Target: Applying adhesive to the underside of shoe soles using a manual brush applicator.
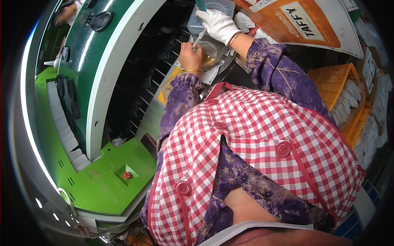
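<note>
Bench: dark worktop (236, 74), largely hidden by the person.
Laid on it: clear plastic box (193, 25); round clear dish (210, 51); yellow flat sheet (169, 85).

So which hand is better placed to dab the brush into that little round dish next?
The right hand, probably. Its gloved fingers already grip the thin brush, whose tip points down at the round dish. The bare left hand rests against the dish's edge, seemingly steadying it.

Head-worn fisheye, steeply downward (close)
</note>
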A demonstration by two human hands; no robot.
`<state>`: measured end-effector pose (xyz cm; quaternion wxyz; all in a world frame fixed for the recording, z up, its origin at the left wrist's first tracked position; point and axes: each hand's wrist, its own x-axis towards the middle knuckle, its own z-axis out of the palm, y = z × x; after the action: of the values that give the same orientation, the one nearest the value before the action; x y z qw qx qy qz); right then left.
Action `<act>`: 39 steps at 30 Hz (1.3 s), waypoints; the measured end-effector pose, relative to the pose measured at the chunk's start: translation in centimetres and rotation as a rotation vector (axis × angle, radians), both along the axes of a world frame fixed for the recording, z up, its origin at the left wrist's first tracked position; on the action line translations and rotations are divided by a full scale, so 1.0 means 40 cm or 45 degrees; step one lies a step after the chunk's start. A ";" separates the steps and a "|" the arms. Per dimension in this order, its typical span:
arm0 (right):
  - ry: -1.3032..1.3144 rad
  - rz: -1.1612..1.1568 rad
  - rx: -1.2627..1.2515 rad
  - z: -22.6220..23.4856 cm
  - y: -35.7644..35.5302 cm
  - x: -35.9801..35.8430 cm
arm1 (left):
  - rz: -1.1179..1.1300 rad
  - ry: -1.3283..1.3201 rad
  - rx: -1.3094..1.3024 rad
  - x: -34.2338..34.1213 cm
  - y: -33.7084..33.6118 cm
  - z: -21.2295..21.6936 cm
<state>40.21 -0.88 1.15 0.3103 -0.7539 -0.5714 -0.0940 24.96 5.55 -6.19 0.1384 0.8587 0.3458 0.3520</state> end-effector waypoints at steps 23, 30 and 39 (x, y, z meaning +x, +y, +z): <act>-0.057 -0.023 -0.042 0.022 0.001 -0.013 | 0.025 -0.092 0.033 0.001 -0.009 0.014; -0.062 -0.019 0.013 0.022 -0.003 -0.018 | 0.072 -0.028 0.041 -0.008 -0.022 0.016; -0.091 -0.009 0.043 0.026 0.009 -0.049 | 0.110 -0.033 0.086 -0.033 -0.020 0.030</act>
<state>38.26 -0.51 2.21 0.3020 -0.7468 -0.5778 -0.1314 23.63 4.75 -5.00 0.0984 0.8425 0.3687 0.3803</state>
